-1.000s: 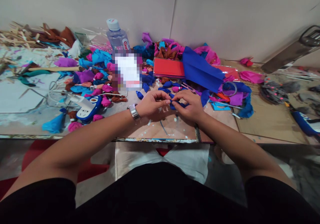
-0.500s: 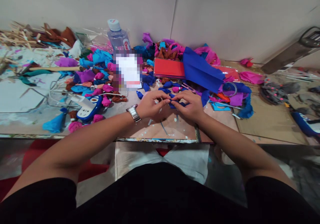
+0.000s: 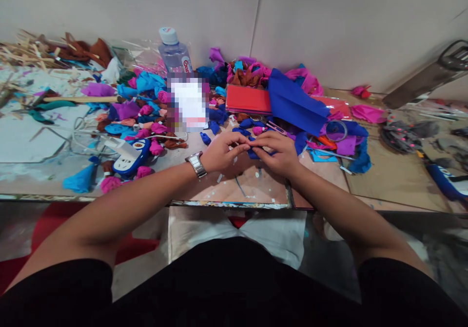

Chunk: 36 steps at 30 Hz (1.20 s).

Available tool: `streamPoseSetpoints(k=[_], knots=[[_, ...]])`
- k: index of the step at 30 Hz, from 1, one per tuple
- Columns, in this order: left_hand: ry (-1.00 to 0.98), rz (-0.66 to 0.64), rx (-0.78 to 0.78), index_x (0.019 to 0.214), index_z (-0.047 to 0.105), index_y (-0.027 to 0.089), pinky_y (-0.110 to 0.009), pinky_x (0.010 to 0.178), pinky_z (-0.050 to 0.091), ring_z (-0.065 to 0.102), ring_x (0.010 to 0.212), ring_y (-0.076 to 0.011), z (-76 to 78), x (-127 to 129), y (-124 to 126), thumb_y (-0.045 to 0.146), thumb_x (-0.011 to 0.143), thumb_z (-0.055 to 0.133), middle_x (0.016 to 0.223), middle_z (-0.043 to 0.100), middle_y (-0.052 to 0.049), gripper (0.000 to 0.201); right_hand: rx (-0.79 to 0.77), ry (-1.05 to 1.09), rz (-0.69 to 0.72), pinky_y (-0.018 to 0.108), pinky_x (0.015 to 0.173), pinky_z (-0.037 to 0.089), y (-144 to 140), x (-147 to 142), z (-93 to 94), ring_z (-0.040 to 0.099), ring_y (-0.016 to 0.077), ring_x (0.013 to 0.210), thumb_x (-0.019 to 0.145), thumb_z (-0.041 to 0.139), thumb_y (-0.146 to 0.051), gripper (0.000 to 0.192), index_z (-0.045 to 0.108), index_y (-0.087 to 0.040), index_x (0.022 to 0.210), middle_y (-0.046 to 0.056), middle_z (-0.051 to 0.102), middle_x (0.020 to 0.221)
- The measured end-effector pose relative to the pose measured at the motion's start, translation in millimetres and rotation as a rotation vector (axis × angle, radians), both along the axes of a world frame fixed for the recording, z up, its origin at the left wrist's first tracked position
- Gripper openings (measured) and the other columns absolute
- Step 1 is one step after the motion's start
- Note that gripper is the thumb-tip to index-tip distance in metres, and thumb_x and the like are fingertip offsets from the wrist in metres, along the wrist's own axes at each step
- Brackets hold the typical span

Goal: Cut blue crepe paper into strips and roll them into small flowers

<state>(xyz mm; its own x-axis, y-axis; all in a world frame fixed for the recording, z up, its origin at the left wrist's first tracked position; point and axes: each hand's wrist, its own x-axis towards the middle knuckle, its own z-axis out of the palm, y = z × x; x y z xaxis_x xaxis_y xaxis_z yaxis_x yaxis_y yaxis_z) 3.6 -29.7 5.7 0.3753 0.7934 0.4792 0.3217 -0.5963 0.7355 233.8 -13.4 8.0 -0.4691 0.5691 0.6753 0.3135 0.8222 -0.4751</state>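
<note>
Pinching a small piece of dark blue crepe paper (image 3: 256, 152) between them, the left hand (image 3: 221, 152) and the right hand (image 3: 278, 154) meet fingertip to fingertip just above the counter (image 3: 256, 188), near its front edge. Both hands are closed on the paper; a silver wristwatch (image 3: 196, 163) sits on the left wrist. The piece looks partly twisted, though the fingers hide most of it, so I cannot tell how close it is to a finished shape.

Judging from what lies around, a good deal is done: many little twisted bundles (image 3: 153, 128) in pink, blue and brown are scattered to the left. Plenty of stock remains too: a large blue sheet (image 3: 296, 104) and a red sheet (image 3: 247, 99) lie flat behind the hands.

A bare patch of counter lies under and just before the hands. Clutter crowds close behind, with a tape roll (image 3: 336, 130) to the right and a blue power strip (image 3: 129, 156) to the left. A water bottle (image 3: 174, 54) stands upright by the wall, well behind.
</note>
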Motion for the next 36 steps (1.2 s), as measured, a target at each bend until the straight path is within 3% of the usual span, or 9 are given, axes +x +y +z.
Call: streamPoseSetpoints(k=[8,15,25,31,36], knots=[[-0.043,-0.014,-0.044,0.101,0.079,0.018,-0.026,0.073,0.055,0.070,0.081,-0.0149,1.5,2.0,-3.1,0.054,0.099,0.067,0.093,0.079,-0.006,0.038,-0.037,0.011,0.021,0.041,0.092,0.058,-3.1,-1.9,4.7,0.075,0.0224,0.098,0.099,0.069,-0.029,0.011,0.078,-0.027,0.105,0.004,0.080,0.100],[-0.047,0.020,-0.074,0.096,0.078,0.018,-0.026,0.072,0.053,0.068,0.079,-0.0148,1.2,1.1,-2.0,0.057,0.099,0.065,0.090,0.078,-0.005,0.041,-0.036,0.007,0.019,0.040,0.095,0.059,-1.1,-0.9,-0.8,0.075,0.0221,0.105,0.101,0.068,-0.033,0.022,0.080,-0.031,0.120,0.004,0.081,0.111],[-0.100,-0.019,-0.198,0.100,0.078,0.016,-0.026,0.070,0.055,0.069,0.077,-0.0149,-0.2,3.0,-1.7,0.051,0.092,0.074,0.093,0.080,-0.007,0.036,-0.037,0.011,-0.002,0.042,0.092,0.058,-3.1,-3.1,5.0,0.074,0.0233,0.099,0.100,0.067,-0.035,0.014,0.077,-0.028,0.107,0.005,0.080,0.103],[-0.106,-0.015,-0.200,0.093,0.076,0.017,-0.029,0.071,0.053,0.066,0.076,-0.0155,-3.3,2.0,1.6,0.047,0.096,0.067,0.087,0.076,-0.005,0.032,-0.058,0.008,-0.009,0.042,0.091,0.058,-2.8,-1.8,4.9,0.072,0.0232,0.096,0.100,0.067,-0.037,0.013,0.074,-0.027,0.104,0.004,0.078,0.100],[-0.112,-0.097,-0.296,0.093,0.071,0.017,-0.027,0.065,0.048,0.059,0.068,-0.0133,-4.8,2.9,2.7,0.053,0.098,0.064,0.078,0.069,-0.002,0.037,-0.065,0.011,0.020,0.041,0.092,0.057,-3.8,-1.6,5.6,0.072,0.0227,0.096,0.099,0.066,-0.034,0.012,0.073,-0.026,0.103,0.005,0.077,0.101]])
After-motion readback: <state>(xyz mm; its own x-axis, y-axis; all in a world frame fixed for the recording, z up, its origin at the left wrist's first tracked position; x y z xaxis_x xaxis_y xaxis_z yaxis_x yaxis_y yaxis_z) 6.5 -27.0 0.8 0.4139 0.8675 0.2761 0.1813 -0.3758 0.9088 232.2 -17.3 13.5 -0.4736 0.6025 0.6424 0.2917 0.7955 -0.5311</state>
